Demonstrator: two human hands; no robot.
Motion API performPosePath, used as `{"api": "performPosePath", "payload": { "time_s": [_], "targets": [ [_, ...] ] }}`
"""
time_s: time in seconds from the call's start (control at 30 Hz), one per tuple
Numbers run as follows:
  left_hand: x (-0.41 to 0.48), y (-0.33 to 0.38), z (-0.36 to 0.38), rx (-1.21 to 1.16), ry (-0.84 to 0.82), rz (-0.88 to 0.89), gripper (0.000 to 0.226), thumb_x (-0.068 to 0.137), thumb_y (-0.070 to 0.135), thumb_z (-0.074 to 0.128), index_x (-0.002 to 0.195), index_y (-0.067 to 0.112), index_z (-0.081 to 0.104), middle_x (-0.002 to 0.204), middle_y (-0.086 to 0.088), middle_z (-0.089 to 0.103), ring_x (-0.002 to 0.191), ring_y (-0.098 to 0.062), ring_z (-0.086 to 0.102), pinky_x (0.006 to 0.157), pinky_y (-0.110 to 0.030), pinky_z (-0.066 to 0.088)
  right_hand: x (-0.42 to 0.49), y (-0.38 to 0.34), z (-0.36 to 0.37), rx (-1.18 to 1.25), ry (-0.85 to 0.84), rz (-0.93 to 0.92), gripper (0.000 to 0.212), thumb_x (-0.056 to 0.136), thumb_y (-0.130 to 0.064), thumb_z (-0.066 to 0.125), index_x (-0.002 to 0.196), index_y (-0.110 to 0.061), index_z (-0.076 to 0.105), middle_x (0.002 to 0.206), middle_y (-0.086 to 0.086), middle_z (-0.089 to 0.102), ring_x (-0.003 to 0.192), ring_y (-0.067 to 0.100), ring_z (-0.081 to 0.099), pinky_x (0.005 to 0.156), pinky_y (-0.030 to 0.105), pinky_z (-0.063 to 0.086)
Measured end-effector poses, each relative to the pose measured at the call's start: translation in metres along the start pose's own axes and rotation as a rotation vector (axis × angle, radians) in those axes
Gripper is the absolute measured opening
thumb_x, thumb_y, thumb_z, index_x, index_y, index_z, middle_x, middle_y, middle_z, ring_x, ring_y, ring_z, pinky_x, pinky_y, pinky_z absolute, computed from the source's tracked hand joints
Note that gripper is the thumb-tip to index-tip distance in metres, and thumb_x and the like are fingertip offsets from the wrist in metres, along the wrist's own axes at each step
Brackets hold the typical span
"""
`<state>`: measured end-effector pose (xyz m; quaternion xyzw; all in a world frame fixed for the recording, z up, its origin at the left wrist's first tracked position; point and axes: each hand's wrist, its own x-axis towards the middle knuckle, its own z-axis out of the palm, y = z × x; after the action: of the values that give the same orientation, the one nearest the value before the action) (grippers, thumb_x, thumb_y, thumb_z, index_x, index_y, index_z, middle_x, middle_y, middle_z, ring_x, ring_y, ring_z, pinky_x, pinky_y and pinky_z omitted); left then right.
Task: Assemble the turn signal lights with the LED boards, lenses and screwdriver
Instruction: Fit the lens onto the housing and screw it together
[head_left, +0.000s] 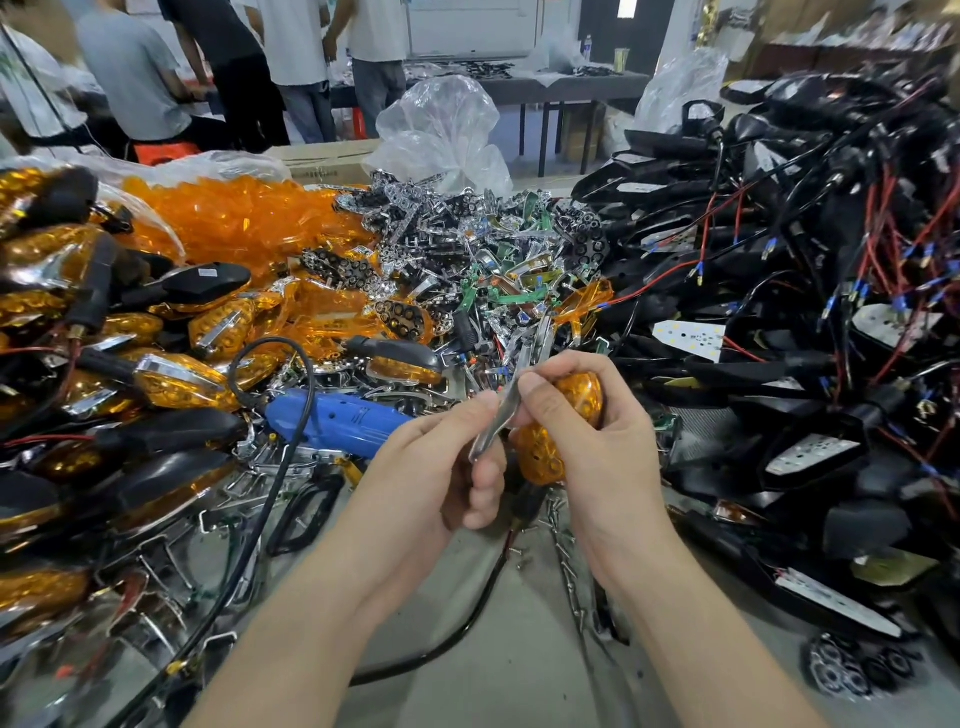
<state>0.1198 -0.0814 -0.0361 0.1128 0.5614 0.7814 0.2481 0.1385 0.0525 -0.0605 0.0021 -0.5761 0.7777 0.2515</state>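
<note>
Both forearms come in from 6 o'clock, meeting at centre over the grey table. My left hand pinches a thin chrome trim strip, fingers curled tight around its lower end. My right hand grips the amber turn signal light, thumb and forefinger on the strip's upper part. Blue electric screwdriver lies just at 9 o'clock of the hands, untouched. Amber lenses piled at 11 o'clock, black housings with LED boards at 3 o'clock.
</note>
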Motion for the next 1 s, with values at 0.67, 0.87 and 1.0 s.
{"api": "performPosePath", "payload": {
  "time_s": [0.67,0.87,1.0],
  "targets": [
    [-0.001,0.007,-0.006,-0.386,-0.153,-0.222,0.031,0.095,0.025,0.052,0.104,0.004,0.073,0.053,0.008,0.028,0.043,-0.005,0.029,0.038,-0.018,0.027,0.001,-0.005,0.000,0.063,0.016,0.113,0.006,0.083,-0.029,0.075,0.087,-0.031,0.072,0.073,0.009,0.069,0.061,0.021,0.065,0.056,0.028,0.052],
    [-0.001,0.005,-0.010,-0.397,-0.158,-0.218,0.031,0.097,0.026,0.052,0.108,0.004,0.071,0.054,0.007,0.030,0.043,-0.005,0.030,0.038,-0.018,0.028,0.000,-0.003,-0.001,0.058,-0.009,0.111,0.005,0.084,-0.028,0.075,0.086,-0.032,0.072,0.070,0.005,0.070,0.063,0.020,0.065,0.057,0.027,0.052],
    [0.000,-0.002,-0.005,0.039,0.017,0.050,0.022,0.091,0.036,0.060,0.089,0.022,0.078,0.062,0.002,0.044,0.048,-0.008,0.041,0.042,-0.019,0.035,0.002,-0.002,0.000,0.074,0.055,0.125,0.011,0.081,-0.027,0.082,0.083,-0.033,0.073,0.074,0.000,0.068,0.068,0.017,0.063,0.059,0.028,0.053]
  ]
}}
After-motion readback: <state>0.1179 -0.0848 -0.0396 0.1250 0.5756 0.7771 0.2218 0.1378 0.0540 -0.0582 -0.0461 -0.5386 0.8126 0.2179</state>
